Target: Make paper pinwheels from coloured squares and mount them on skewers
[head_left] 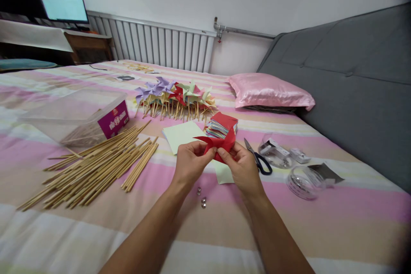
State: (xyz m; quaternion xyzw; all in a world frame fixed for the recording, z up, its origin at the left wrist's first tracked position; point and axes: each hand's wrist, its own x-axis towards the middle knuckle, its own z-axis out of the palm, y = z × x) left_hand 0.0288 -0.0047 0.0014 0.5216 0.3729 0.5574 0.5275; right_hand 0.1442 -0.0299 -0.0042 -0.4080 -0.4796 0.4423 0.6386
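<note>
Both hands pinch 1 folded red paper (pixel 218 144) above the striped bed: left hand (pixel 190 165) and right hand (pixel 243 166) clamped on its edges. 2 small silver beads (pixel 201 197) lie near; 1 pair of scissors (pixel 258 159) right.

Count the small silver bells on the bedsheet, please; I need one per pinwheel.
2 show: one silver bell just below the left hand, another slightly nearer the camera. More may lie hidden under the hands.

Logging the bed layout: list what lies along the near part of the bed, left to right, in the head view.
Wooden sticks → left hand → folded red paper → right hand → scissors → clear tape rolls.
</note>
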